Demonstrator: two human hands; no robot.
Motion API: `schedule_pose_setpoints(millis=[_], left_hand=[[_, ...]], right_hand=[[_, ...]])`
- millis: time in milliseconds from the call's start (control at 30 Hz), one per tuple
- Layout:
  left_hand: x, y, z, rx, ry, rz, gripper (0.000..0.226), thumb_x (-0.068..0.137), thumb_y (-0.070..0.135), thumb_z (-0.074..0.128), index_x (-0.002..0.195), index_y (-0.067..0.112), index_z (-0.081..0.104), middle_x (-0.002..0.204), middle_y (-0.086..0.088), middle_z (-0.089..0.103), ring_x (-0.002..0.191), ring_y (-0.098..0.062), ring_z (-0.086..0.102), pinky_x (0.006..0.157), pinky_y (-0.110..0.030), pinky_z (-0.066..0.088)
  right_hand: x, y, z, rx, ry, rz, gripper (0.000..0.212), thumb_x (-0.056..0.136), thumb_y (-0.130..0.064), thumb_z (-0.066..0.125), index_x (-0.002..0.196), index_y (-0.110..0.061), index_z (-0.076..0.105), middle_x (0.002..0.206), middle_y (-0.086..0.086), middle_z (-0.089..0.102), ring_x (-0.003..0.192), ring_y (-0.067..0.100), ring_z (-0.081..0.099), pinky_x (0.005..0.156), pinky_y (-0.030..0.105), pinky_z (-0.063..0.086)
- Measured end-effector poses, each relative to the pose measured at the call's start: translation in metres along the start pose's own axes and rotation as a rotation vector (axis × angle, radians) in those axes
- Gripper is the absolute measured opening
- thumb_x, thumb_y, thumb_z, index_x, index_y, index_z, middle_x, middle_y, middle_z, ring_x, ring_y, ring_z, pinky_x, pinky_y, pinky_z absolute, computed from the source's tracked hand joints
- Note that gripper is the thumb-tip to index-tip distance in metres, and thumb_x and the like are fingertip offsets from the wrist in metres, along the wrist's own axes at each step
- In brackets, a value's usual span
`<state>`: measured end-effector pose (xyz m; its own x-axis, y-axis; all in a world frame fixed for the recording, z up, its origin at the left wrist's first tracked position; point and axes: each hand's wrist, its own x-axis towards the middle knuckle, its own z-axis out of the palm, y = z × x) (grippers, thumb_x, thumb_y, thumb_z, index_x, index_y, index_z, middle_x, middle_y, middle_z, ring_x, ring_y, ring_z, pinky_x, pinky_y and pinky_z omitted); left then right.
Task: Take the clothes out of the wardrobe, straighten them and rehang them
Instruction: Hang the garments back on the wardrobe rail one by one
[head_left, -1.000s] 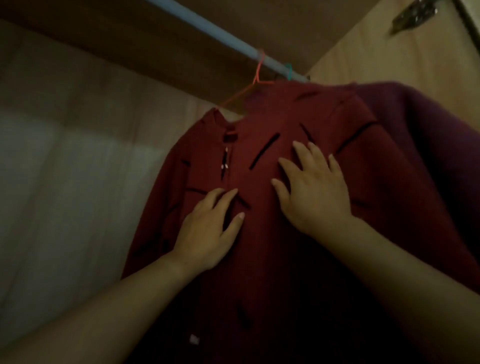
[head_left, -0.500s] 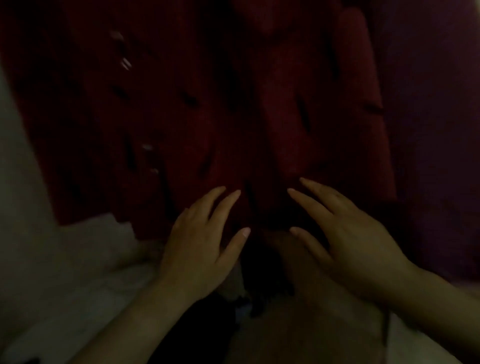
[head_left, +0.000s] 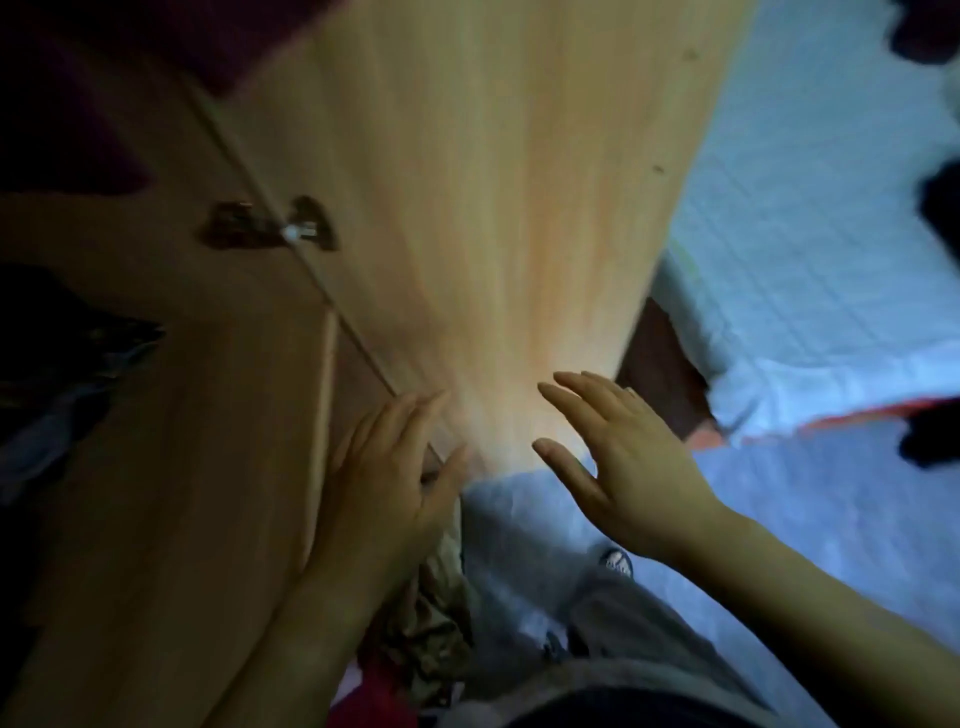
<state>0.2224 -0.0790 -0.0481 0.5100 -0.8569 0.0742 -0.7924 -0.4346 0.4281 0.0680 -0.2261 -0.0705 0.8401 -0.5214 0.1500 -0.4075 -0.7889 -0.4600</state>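
My left hand (head_left: 395, 488) and right hand (head_left: 626, 467) hang open and apart, holding nothing, in front of the wardrobe door (head_left: 467, 182). Half a second ago they lay flat on the red garment (head_left: 171, 47), now only a dark edge far upper left. I judge it straightened and rehung, so the next piece is due.

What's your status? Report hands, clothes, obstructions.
Both open and empty: left hand, right hand. No grip on dark red clothes, top left of view. Directly ahead of hands: wardrobe door.
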Motion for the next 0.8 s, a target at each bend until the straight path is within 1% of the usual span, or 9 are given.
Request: schedule_pose_setpoints(millis=[100,200,267,333,400,533,633,733,800], left_hand=[[0.017,0.037,0.046,-0.038,-0.131,0.06,0.063,0.084,0.058,0.03,0.135,0.025,0.046,0.142,0.001,0.044,0.128,-0.018,0.041,0.103,-0.039,0.037],[0.058,0.083,0.08,-0.064,-0.203,0.19,0.062,0.085,0.055,0.033,0.132,0.017,0.049,0.136,-0.007,0.047,0.125,-0.026,0.044,0.101,-0.048,0.04],[0.094,0.124,0.101,-0.044,-0.204,0.318,0.06,0.087,0.052,0.036,0.129,0.012,0.051,0.13,-0.012,0.052,0.119,-0.031,0.049,0.099,-0.047,0.042],[0.126,0.173,0.13,-0.009,-0.231,0.46,0.059,0.088,0.05,0.036,0.128,0.011,0.052,0.127,-0.012,0.055,0.116,-0.032,0.051,0.098,-0.046,0.043],[0.147,0.229,0.168,0.025,-0.276,0.583,0.058,0.088,0.051,0.035,0.127,0.011,0.054,0.127,-0.011,0.056,0.114,-0.031,0.053,0.095,-0.044,0.045],[0.16,0.35,0.252,-0.075,-0.386,0.714,0.055,0.088,0.048,0.038,0.123,0.01,0.056,0.121,-0.01,0.059,0.11,-0.029,0.055,0.091,-0.041,0.047],[0.161,0.445,0.3,-0.143,-0.462,0.813,0.052,0.09,0.048,0.037,0.126,0.013,0.054,0.121,-0.006,0.059,0.11,-0.021,0.052,0.093,-0.035,0.041],[0.172,0.527,0.333,-0.133,-0.525,0.91,0.058,0.091,0.053,0.031,0.131,0.016,0.051,0.13,-0.002,0.056,0.119,-0.021,0.051,0.098,-0.04,0.043],[0.185,0.572,0.352,-0.124,-0.547,0.965,0.06,0.091,0.055,0.028,0.132,0.017,0.049,0.133,0.0,0.054,0.122,-0.02,0.049,0.099,-0.039,0.042]], right_hand=[[-0.043,0.052,-0.014,0.051,0.028,0.139,0.059,0.094,-0.055,0.028,0.13,-0.015,0.051,0.135,0.005,0.052,0.127,0.025,0.044,0.103,0.042,0.039],[-0.079,0.109,-0.039,0.054,0.085,0.264,0.058,0.094,-0.054,0.032,0.13,-0.014,0.052,0.135,0.007,0.051,0.128,0.025,0.043,0.106,0.038,0.035],[-0.099,0.147,-0.059,0.025,0.143,0.332,0.057,0.093,-0.052,0.035,0.129,-0.012,0.054,0.136,0.009,0.05,0.128,0.027,0.043,0.107,0.036,0.033],[-0.119,0.187,-0.081,0.017,0.189,0.414,0.058,0.093,-0.053,0.035,0.129,-0.012,0.054,0.139,0.009,0.048,0.129,0.026,0.042,0.107,0.035,0.032],[-0.141,0.23,-0.104,0.02,0.23,0.501,0.059,0.092,-0.055,0.034,0.129,-0.013,0.053,0.14,0.009,0.046,0.131,0.027,0.04,0.107,0.041,0.034],[-0.194,0.316,-0.159,0.002,0.276,0.674,0.062,0.091,-0.058,0.031,0.132,-0.016,0.049,0.142,0.005,0.044,0.133,0.027,0.037,0.105,0.052,0.034],[-0.237,0.37,-0.201,-0.033,0.283,0.783,0.063,0.091,-0.059,0.029,0.135,-0.017,0.045,0.144,0.004,0.042,0.135,0.028,0.034,0.108,0.051,0.031],[-0.27,0.416,-0.238,-0.039,0.325,0.891,0.065,0.09,-0.061,0.027,0.137,-0.019,0.044,0.145,0.003,0.04,0.136,0.025,0.031,0.111,0.05,0.027],[-0.285,0.447,-0.256,-0.039,0.354,0.94,0.065,0.09,-0.061,0.026,0.137,-0.021,0.043,0.145,0.002,0.04,0.137,0.023,0.031,0.112,0.047,0.026]])
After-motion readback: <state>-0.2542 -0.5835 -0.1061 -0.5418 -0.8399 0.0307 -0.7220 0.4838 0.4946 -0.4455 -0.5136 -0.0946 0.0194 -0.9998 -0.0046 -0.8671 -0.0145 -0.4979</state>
